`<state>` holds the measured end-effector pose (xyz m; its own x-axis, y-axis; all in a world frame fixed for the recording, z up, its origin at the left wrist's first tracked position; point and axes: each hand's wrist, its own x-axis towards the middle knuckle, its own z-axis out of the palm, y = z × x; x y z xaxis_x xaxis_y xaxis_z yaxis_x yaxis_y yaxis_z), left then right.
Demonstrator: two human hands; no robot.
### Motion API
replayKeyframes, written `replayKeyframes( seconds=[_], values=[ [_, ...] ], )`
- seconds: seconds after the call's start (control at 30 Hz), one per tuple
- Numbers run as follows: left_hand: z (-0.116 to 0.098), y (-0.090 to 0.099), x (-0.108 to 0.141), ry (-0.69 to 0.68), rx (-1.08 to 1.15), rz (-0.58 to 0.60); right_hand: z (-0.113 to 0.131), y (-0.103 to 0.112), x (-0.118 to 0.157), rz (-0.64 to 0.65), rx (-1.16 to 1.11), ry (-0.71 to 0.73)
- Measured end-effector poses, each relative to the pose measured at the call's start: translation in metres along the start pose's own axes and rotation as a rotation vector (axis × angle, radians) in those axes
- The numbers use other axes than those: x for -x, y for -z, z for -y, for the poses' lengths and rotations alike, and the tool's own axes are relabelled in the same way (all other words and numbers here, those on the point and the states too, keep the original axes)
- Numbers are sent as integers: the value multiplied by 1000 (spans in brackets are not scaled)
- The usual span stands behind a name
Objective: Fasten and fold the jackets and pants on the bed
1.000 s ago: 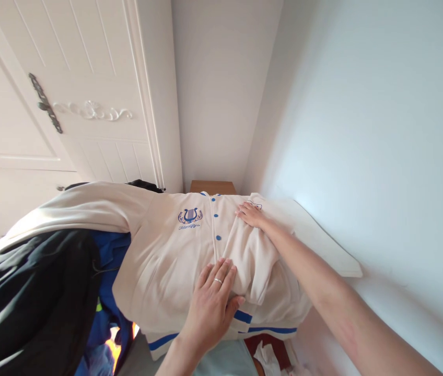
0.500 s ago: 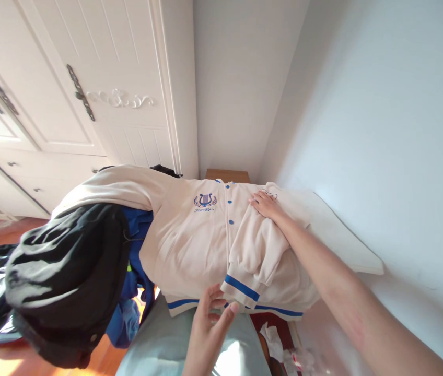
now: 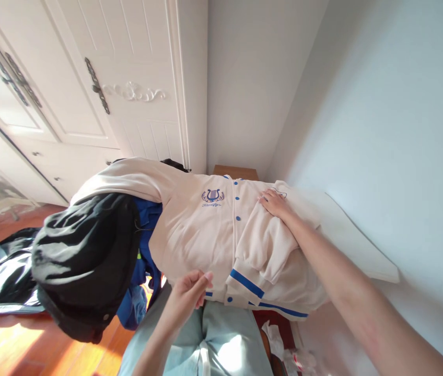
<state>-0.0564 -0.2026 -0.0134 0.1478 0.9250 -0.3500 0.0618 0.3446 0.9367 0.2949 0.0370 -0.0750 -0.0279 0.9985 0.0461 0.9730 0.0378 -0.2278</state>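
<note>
Jacket: A cream jacket [image 3: 194,235] lies front up before you, its collar away from you and its hem toward your lap, blue buttons running down the middle.
Left hand: Your left hand [image 3: 190,292] hovers at the lower front of the jacket, fingers curled in and thumb stretched out over them – whether they pinch any cloth, you cannot tell from this view.
Right hand: Your right hand [image 3: 274,202] rests palm down on the upper chest, on the shoulder end of the folded sleeve, fingers nearly straight and close together.
Folded sleeve: The folded sleeve [image 3: 258,240] lies down across the front, its blue-striped cuff [image 3: 246,283] near the hem.
Other sleeve: The other sleeve [image 3: 123,177] reaches out to the left, behind and partly over a black garment [image 3: 88,256].
Emblem: A blue harp emblem [image 3: 212,196] shows on the chest, left of the buttons.
Beside the jacket: Blue clothing [image 3: 147,224] hangs between the black garment and the jacket; a white panel [image 3: 358,240] juts out on the right.
Background: A white wardrobe [image 3: 143,62] stands at upper left, a brown wooden surface [image 3: 235,172] beyond the collar.
Below: Your pale trousers [image 3: 225,339] show under the hem – crumpled white paper [image 3: 272,337] lies to their right, a black-and-white bundle [image 3: 10,277] on the sunlit floor [image 3: 68,355] at left.
</note>
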Motion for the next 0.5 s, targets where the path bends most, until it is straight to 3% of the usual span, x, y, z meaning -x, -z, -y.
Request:
replayKeyframes(
  seconds=[0.17,0.27,0.33,0.5],
  values=[
    [-58,60,-9,-296,224,-355,2,-3,2,-35,-43,11],
    [-98,102,-36,-456,345,-532,-3,-13,-3,-64,-54,9],
    [-122,133,-61,-484,352,-588,-8,-20,-7,-84,-45,8],
    [-166,206,-117,-538,-275,-873,-15,-29,-12,-84,-2,0]
  ],
)
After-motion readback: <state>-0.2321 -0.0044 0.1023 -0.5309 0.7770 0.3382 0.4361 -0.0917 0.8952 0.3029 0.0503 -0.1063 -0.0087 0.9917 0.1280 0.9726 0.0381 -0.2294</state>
